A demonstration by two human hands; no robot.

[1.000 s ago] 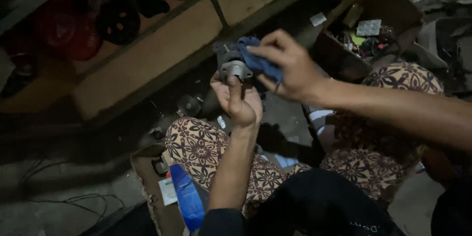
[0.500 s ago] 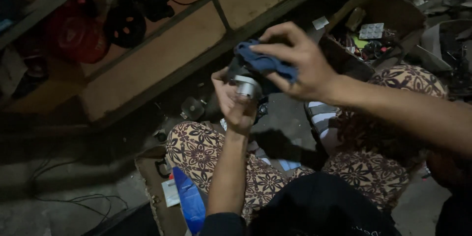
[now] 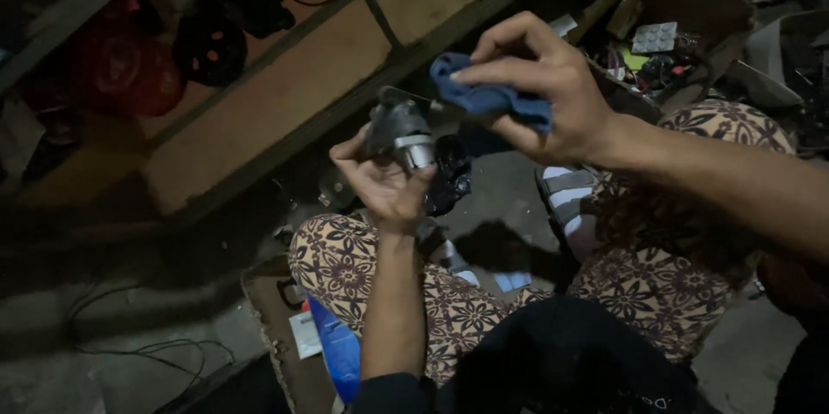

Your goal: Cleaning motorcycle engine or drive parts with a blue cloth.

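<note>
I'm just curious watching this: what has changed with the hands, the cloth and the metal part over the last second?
The right hand has slid the blue cloth across the top of the grey metal part, from lying against it to hanging off its upper right side. The left hand still cups the part from below. Neither hand let go; the person stays seated, knees apart.

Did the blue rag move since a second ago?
Yes. The blue rag in the right hand came off the metal part, up toward the cardboard box.
</note>
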